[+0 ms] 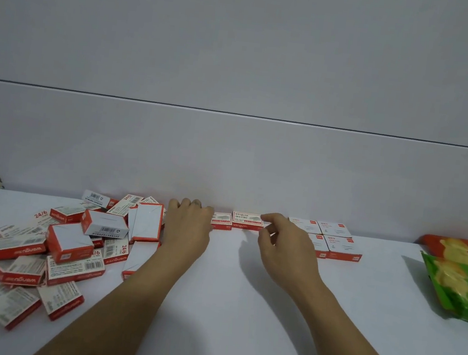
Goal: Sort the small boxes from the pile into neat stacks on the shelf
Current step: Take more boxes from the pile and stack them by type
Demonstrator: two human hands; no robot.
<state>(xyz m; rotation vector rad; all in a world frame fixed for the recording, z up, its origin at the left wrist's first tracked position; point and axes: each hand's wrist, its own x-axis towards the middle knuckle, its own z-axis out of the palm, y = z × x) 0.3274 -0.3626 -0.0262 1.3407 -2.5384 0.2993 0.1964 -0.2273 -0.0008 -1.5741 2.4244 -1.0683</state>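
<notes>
A loose pile of small red-and-white boxes (74, 241) lies on the left of the white shelf (236, 300). Against the back panel stand two boxes side by side. My left hand (189, 224) curls over the left box (223, 221) and hides most of it. My right hand (286, 244) pinches the right end of the other box (246, 221) between thumb and forefinger. Just right of that hand, neat stacks of the same boxes (336, 240) sit with white tops up, partly hidden by the hand.
Green and red snack bags (460, 279) lie at the right edge of the shelf. A grey back panel (234, 162) closes off the rear. Bare shelf surface stretches in front of the hands.
</notes>
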